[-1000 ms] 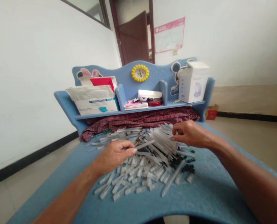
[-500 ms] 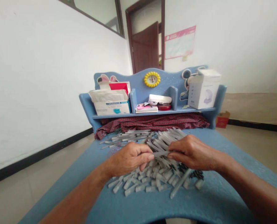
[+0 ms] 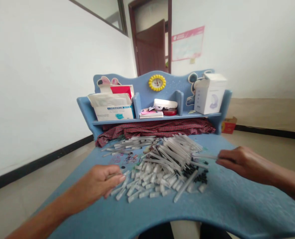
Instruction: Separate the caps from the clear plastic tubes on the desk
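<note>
On the blue desk (image 3: 224, 166) lies a heap of translucent plastic pen parts. Long pen barrels (image 3: 177, 151) are stacked at its back, and short pen caps (image 3: 147, 179) are spread along the front. Small black plugs (image 3: 201, 176) are bunched at the right side. To the right of the heap, my right hand (image 3: 239, 162) is closed around one end of a translucent pen barrel (image 3: 207, 156), which points left. My left hand (image 3: 100, 182) is pinched shut at the heap's left edge; what sits between its fingers is too hidden to name.
Behind the heap, a red plaid cloth (image 3: 157, 127) is bunched under the desk's shelf (image 3: 147, 120). The shelf carries a mask box (image 3: 112, 111), a stack of papers (image 3: 151, 114), a red round tin (image 3: 169, 112) and a white box (image 3: 209, 94). More thin pen pieces (image 3: 135, 142) lie at the back left.
My hands were together over the heap, both on one pen piece. They have moved apart, the left toward the lower left, the right outward with the barrel. The view has shifted slightly.
</note>
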Demonstrator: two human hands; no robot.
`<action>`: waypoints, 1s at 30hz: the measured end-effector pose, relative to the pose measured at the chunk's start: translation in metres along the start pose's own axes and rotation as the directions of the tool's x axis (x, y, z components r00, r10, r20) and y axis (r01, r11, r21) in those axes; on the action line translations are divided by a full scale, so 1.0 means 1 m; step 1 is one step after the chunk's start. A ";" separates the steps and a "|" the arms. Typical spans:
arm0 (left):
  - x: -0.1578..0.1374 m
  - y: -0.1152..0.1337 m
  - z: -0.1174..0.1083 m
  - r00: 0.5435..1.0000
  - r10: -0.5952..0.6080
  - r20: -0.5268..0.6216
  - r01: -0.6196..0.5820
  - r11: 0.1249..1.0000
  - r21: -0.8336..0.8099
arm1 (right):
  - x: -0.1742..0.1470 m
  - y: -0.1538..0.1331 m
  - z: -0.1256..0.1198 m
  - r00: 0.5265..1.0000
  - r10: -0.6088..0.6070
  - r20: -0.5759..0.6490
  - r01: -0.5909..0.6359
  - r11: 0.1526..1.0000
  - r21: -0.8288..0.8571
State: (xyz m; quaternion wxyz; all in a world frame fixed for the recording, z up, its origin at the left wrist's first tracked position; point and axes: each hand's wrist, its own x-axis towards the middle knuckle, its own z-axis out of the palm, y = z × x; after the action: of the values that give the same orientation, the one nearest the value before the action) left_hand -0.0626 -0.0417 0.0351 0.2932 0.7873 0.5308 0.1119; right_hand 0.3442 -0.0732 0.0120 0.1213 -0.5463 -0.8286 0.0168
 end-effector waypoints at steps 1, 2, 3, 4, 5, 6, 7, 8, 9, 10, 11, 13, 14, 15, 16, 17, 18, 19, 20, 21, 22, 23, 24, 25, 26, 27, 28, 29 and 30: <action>0.006 -0.004 0.005 0.999 0.036 -0.029 -0.035 0.998 0.060 | 0.004 0.008 0.007 1.000 -0.001 0.015 0.001 1.000 -0.029; 0.013 -0.005 0.011 0.996 0.083 -0.041 -0.077 0.989 0.122 | 0.010 0.012 0.013 0.999 -0.013 0.032 0.014 0.999 -0.042; 0.020 -0.003 0.017 0.991 0.130 -0.045 -0.119 0.976 0.183 | 0.015 0.013 0.018 0.999 -0.033 0.043 0.036 0.998 -0.055; 0.027 0.001 0.022 0.984 0.169 -0.051 -0.152 0.959 0.240 | 0.020 0.012 0.022 0.997 -0.056 0.050 0.059 0.996 -0.063; 0.034 0.005 0.027 0.978 0.199 -0.061 -0.173 0.941 0.289 | 0.024 0.009 0.025 0.996 -0.076 0.052 0.079 0.994 -0.069; 0.040 0.009 0.031 0.972 0.223 -0.071 -0.188 0.925 0.329 | 0.027 0.006 0.027 0.994 -0.093 0.050 0.097 0.992 -0.079; 0.045 0.012 0.033 0.967 0.240 -0.085 -0.195 0.912 0.360 | 0.029 0.003 0.029 0.993 -0.108 0.049 0.113 0.990 -0.090; 0.051 0.013 0.035 0.964 0.247 -0.101 -0.192 0.904 0.382 | 0.030 0.001 0.031 0.991 -0.122 0.049 0.127 0.987 -0.099; 0.055 0.013 0.036 0.962 0.246 -0.120 -0.181 0.901 0.394 | 0.031 -0.001 0.034 0.990 -0.135 0.049 0.139 0.984 -0.108; 0.059 0.011 0.037 0.961 0.240 -0.139 -0.168 0.902 0.398 | 0.031 -0.001 0.036 0.988 -0.144 0.049 0.149 0.982 -0.115; 0.063 0.009 0.038 0.960 0.232 -0.157 -0.153 0.905 0.397 | 0.032 -0.001 0.040 0.988 -0.150 0.047 0.155 0.981 -0.118; 0.068 0.004 0.040 0.959 0.214 -0.185 -0.128 0.912 0.390 | 0.033 -0.001 0.046 0.988 -0.153 0.034 0.156 0.981 -0.116; 0.070 0.002 0.041 0.959 0.209 -0.193 -0.122 0.914 0.386 | 0.033 0.000 0.050 0.988 -0.155 0.020 0.156 0.981 -0.111; 0.070 0.000 0.042 0.958 0.204 -0.202 -0.114 0.917 0.383 | 0.033 0.001 0.053 0.987 -0.161 0.002 0.160 0.982 -0.100; 0.070 -0.002 0.043 0.957 0.199 -0.209 -0.108 0.919 0.380 | 0.034 0.001 0.055 0.985 -0.171 -0.021 0.168 0.982 -0.083; 0.070 -0.003 0.043 0.957 0.195 -0.216 -0.103 0.920 0.378 | 0.034 0.002 0.057 0.982 -0.181 -0.048 0.178 0.982 -0.063; 0.069 -0.005 0.042 0.956 0.192 -0.221 -0.098 0.921 0.377 | 0.034 0.003 0.059 0.979 -0.190 -0.073 0.188 0.981 -0.040; 0.068 -0.006 0.040 0.956 0.189 -0.226 -0.093 0.921 0.379 | 0.034 0.004 0.060 0.976 -0.197 -0.095 0.196 0.980 -0.018; 0.068 -0.008 0.037 0.955 0.186 -0.230 -0.086 0.919 0.385 | 0.033 0.005 0.061 0.974 -0.200 -0.110 0.201 0.980 -0.001; 0.068 -0.010 0.033 0.955 0.182 -0.235 -0.078 0.916 0.393 | 0.033 0.007 0.062 0.973 -0.201 -0.117 0.203 0.979 0.008; 0.069 -0.013 0.028 0.955 0.176 -0.240 -0.067 0.912 0.404 | 0.033 0.008 0.063 0.973 -0.200 -0.118 0.203 0.979 0.011; 0.071 -0.016 0.023 0.955 0.169 -0.245 -0.053 0.907 0.417 | 0.032 0.010 0.064 0.973 -0.199 -0.114 0.201 0.980 0.010; 0.073 -0.020 0.017 0.955 0.159 -0.251 -0.036 0.900 0.434 | 0.032 0.011 0.065 0.975 -0.197 -0.108 0.199 0.980 0.007; 0.076 -0.025 0.012 0.956 0.147 -0.256 -0.016 0.891 0.453 | 0.031 0.013 0.067 0.975 -0.194 -0.104 0.196 0.981 0.005; 0.080 -0.029 0.008 0.956 0.133 -0.260 0.007 0.880 0.474 | 0.031 0.015 0.069 0.976 -0.191 -0.107 0.192 0.981 0.004; 0.083 -0.034 0.004 0.957 0.119 -0.265 0.030 0.867 0.497 | 0.030 0.016 0.070 0.976 -0.185 -0.114 0.187 0.982 0.005; 0.087 -0.038 0.001 0.957 0.105 -0.270 0.053 0.853 0.520 | 0.029 0.018 0.071 0.976 -0.178 -0.124 0.180 0.984 0.006; 0.090 -0.042 -0.002 0.958 0.092 -0.273 0.074 0.838 0.541 | 0.028 0.020 0.072 0.977 -0.168 -0.134 0.170 0.985 0.006; 0.093 -0.045 -0.003 0.958 0.081 -0.276 0.092 0.823 0.560 | 0.027 0.021 0.072 0.977 -0.157 -0.143 0.159 0.987 0.004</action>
State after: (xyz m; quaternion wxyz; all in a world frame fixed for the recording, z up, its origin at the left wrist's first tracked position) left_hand -0.0607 0.0549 -0.0008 -0.0343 0.8122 0.5790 0.0616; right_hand 0.3374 -0.0321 -0.0567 0.1855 -0.4776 -0.8584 -0.0255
